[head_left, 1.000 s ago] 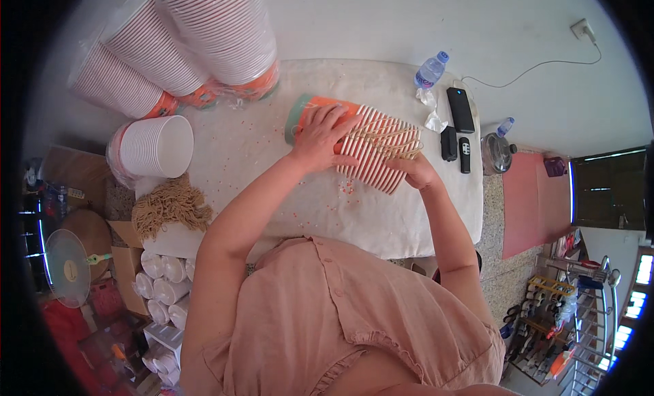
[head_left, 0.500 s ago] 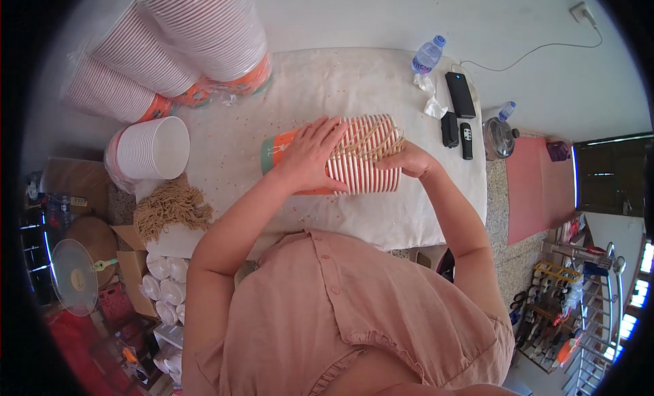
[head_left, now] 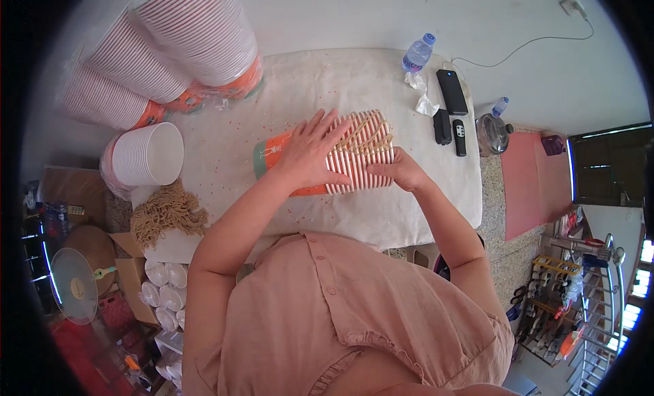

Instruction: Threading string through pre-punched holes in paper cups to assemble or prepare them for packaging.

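Left hand [head_left: 310, 147] flat on cup stack [head_left: 340, 161] lying on table [head_left: 225, 137]; right hand [head_left: 402, 171] gripping its rim end; string [head_left: 364, 140] across it.

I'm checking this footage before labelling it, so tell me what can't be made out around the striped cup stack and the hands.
Head view, the only one:
- Left hand lies flat over the striped cup stack, hiding its middle.
- Right hand covers the stack's near right end; its grip is unclear.
- How the tan strands on the stack are fastened is too small to tell.
- Small dark devices by the bottle: kinds unclear.
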A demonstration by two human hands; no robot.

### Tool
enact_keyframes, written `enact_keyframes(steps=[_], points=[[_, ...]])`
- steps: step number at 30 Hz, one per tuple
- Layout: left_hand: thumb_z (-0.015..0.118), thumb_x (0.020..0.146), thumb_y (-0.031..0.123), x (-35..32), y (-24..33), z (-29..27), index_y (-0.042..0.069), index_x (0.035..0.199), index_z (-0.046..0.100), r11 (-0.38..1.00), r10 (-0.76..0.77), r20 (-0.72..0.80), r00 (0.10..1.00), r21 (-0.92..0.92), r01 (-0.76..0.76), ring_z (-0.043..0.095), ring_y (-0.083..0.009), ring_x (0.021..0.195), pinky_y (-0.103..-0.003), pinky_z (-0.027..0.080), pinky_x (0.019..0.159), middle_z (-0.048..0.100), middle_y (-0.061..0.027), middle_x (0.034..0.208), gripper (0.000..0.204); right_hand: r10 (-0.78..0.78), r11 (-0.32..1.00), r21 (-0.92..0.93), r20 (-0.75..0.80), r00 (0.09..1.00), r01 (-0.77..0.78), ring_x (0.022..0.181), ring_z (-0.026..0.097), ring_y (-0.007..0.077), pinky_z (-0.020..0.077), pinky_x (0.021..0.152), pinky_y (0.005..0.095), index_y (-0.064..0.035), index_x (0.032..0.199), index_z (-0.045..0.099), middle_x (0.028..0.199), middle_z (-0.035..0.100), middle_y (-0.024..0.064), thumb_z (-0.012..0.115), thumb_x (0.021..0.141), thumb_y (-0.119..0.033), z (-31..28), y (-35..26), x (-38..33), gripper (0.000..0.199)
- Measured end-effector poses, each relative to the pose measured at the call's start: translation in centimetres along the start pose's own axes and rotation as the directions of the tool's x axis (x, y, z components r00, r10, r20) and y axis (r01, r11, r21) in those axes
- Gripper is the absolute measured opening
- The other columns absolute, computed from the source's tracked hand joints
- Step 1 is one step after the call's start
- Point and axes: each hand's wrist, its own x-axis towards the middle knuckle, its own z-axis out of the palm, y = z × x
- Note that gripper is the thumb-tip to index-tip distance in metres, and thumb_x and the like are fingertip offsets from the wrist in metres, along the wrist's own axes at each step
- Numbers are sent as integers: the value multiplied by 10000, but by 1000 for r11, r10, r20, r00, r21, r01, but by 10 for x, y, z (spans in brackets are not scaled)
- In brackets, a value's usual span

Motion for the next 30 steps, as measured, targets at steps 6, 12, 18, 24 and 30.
enact_keyframes(steps=[6,12,18,24,30], points=[[792,602,560,4,0,3,77,1466,269,1000,-16,-9,1000,-20,16,291,-363,1381,-527,279,1098,316,-179,1490,1119,-39,999,-13,-54,998,38,894,655,144,527,816,300,-18,1126,653,1037,691,61,747,794,-82,8,-4,1,351],[786,607,566,3,-1,8,62,1456,279,1000,12,-37,999,-6,-13,324,-362,1355,-523,287,1090,339,-164,1477,1110,-13,999,-42,-133,991,8,836,672,158,548,756,300,10,1096,653,1000,697,80,734,796,-76,10,-3,4,323],[787,604,565,-1,3,10,58,1442,302,999,42,-71,997,11,-42,339,-360,1339,-521,294,1081,355,-153,1463,1093,-3,1000,-8,-161,987,1,819,677,165,556,737,301,28,1086,646,984,697,90,728,792,-69,13,-6,3,321],[797,594,550,-1,3,11,71,1431,327,999,24,-98,995,-20,-26,340,-357,1337,-516,290,1083,361,-138,1460,1073,5,1000,15,-148,989,-3,839,676,166,557,759,308,23,1095,641,997,694,88,733,786,-62,12,-7,3,334],[805,586,536,-3,0,11,81,1425,338,999,11,-111,994,-37,-15,350,-354,1329,-513,295,1077,378,-133,1448,1063,17,999,33,-121,993,-13,889,668,164,547,795,309,13,1119,634,1034,687,87,746,778,-47,14,-7,4,364]])
